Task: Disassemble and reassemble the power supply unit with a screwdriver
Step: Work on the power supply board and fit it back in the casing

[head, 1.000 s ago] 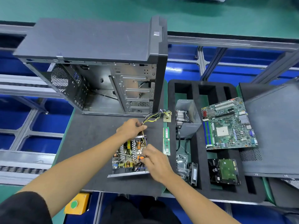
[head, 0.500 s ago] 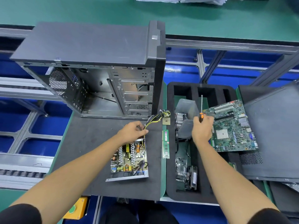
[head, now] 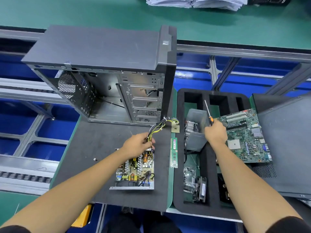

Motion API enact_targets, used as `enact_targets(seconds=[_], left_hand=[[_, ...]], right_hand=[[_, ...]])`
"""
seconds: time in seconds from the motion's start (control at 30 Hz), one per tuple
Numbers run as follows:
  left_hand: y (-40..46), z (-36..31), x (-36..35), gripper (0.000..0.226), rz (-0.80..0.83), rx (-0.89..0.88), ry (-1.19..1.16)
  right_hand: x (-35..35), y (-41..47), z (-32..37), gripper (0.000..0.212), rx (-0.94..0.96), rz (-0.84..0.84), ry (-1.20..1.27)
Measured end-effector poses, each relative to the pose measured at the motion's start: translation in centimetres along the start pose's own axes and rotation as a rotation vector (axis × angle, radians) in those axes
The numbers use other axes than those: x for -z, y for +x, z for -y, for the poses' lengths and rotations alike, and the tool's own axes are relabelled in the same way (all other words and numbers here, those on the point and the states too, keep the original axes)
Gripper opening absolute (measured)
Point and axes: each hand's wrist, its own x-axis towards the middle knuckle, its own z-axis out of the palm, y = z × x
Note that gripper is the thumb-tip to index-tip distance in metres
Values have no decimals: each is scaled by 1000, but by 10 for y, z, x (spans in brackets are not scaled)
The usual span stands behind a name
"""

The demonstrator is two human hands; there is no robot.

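Note:
The opened power supply unit (head: pixel 136 170) lies on the black mat with its circuit board bare. Its grey metal cover (head: pixel 196 130) stands apart in the foam tray. My left hand (head: pixel 138 145) grips the yellow and black cable bundle (head: pixel 159 126) at the unit's far edge. My right hand (head: pixel 215 133) holds the screwdriver (head: pixel 208 113) by its orange and black handle over the tray, shaft pointing up and away. A small screw (head: pixel 94 159) lies on the mat to the left of the unit.
An open computer case (head: pixel 107 73) stands behind the mat. A RAM stick (head: pixel 174 153) and a CPU (head: pixel 175 128) lie at the mat's right edge. The black foam tray (head: pixel 210 165) holds a motherboard (head: pixel 245 137), a heatsink, a fan and bagged parts. A side panel (head: pixel 286 142) lies at right.
My right hand lifted the screwdriver off the power supply board and carried it right, over the tray by the metal cover. My left hand kept its grip on the cables.

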Motion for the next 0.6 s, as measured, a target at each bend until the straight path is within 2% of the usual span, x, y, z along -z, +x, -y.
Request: enact_targets(seconds=[0.13, 0.23, 0.3, 0.37, 0.43, 0.53, 0.6], left_hand=[[-4, -5, 8, 2, 157, 9, -280], [-4, -14, 10, 31, 107, 9, -305], [-8, -16, 7, 39, -81, 41, -272], [-13, -11, 8, 39, -406, 92, -95], [-22, 0, 12, 39, -602, 102, 52], [-32, 27, 28, 36, -651, 136, 16], [-34, 47, 46, 42, -595, 222, 37]], right_hand=[[2, -4, -1, 8, 32, -4, 5], [4, -9, -1, 9, 29, -8, 12], [6, -14, -1, 10, 27, -20, 18], [7, -18, -1, 10, 31, -34, 17], [9, -23, 0, 10, 36, -61, 32], [11, -26, 1, 17, 39, -121, 41], [12, -29, 5, 19, 57, -148, 37]])
